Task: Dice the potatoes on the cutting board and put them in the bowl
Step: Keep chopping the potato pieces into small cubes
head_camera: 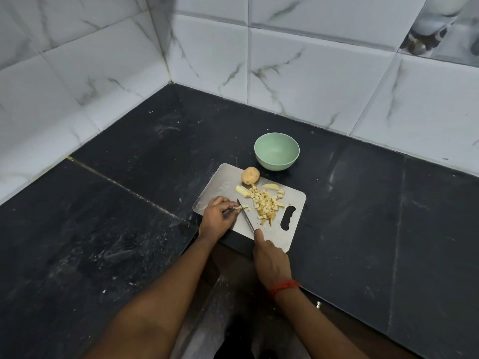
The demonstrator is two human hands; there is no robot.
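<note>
- The left hand (217, 216) pins a short potato strip (237, 208) to the cutting board (220, 182), its fingers (225, 203) curled narrow over the strip with the tips just beside the blade
- The right hand (272, 257) is wrapped round the handle of the knife (245, 215), forefinger laid toward the spine; the blade lies across the strip's free end
- The strip looks firm and freshly cut, so probably slippery on the steel board; with so little left, it is best held from above, close behind the cut, knuckles forward
- The diced pile (267, 204) sits mid-board, right of the blade; these are light, loose cubes that would scatter, so gather them in a cupped hand or scrape them with the blade rather than pinch them
- Uncut strips (242, 190) and a wedge (270, 187) lie at the pile's far side, likely stiff enough to lift by the ends
- The whole potato (250, 175) rests at the board's far edge; it is round and apt to roll, so it wants halving first to give a flat face
- The bowl (274, 164) stands on the bench (363, 203) just beyond the board, with no potato in it that I can see; it looks light and may slide if nudged
</note>
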